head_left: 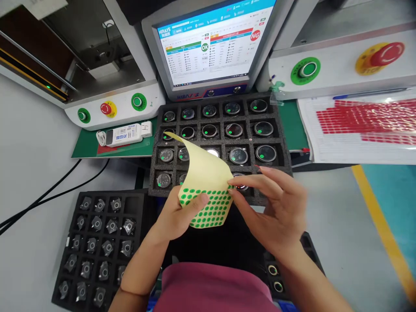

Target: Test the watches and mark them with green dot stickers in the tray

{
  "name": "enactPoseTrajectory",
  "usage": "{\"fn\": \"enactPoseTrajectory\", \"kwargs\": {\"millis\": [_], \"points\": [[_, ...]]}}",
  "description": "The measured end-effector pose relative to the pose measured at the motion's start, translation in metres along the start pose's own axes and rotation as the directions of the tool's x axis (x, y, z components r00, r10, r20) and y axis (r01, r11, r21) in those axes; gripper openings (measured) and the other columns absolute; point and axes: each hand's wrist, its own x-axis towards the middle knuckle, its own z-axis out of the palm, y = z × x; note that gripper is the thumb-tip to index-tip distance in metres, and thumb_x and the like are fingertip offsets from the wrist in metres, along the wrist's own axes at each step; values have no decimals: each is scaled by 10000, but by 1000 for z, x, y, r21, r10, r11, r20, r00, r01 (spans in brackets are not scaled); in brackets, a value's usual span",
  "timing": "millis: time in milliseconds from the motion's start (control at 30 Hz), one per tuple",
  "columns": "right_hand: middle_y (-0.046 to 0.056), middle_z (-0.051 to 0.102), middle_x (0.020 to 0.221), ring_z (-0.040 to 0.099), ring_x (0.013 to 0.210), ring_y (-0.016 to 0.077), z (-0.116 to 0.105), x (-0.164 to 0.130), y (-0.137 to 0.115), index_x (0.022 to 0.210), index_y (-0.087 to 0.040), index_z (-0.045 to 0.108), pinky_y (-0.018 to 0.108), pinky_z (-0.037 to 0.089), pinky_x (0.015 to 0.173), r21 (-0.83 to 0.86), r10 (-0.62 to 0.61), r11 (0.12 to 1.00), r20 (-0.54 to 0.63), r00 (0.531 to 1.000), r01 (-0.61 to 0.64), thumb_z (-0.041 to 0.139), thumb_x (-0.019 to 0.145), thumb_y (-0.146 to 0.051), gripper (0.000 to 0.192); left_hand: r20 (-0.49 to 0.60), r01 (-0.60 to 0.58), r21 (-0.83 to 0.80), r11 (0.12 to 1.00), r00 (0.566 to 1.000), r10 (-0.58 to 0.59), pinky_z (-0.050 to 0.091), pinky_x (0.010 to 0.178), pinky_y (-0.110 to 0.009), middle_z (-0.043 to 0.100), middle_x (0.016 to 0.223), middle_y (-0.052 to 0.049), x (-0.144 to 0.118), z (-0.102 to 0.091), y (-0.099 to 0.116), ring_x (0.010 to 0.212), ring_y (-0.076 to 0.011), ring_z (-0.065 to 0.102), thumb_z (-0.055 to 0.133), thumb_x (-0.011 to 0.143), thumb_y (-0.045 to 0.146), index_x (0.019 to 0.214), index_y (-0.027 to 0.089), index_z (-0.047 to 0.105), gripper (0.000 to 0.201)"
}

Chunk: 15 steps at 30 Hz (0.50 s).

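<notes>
My left hand (182,212) grips a pale yellow sheet of green stickers (208,171), thumb on top across the rows of small round dots. The sheet's blank upper part curls up and away. At its right edge, by the top row of dots, the thumb and forefinger of my right hand (273,203) are pinched together; whether they hold one sticker or just the edge is too small to tell. Behind the sheet lies a dark foam tray (286,147) of round watch-like discs (238,156), many bearing a green dot. The sheet hides some of them.
A monitor (217,47) stands behind the tray, between machines with green buttons (308,70) and red stop buttons (386,54). Red sticker sheets (370,117) lie right, a white charger (146,128) left. Another foam tray (136,208) with wrapped parts sits lower left. Black cables (65,177) hang left.
</notes>
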Motion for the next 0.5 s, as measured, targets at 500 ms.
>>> {"fn": "enactPoseTrajectory", "kwargs": {"millis": [500], "points": [[-47,694,791,679,679,146,-18,-8,16,1192,-278,572,309,550,706,-15,197,979,-165,966,-202,751,784,-82,486,-294,-99,36,994,950,105,646,832,-408,789,1021,-106,-1,-15,0,968,-314,753,790,781,468,1139,209,748,443]]}}
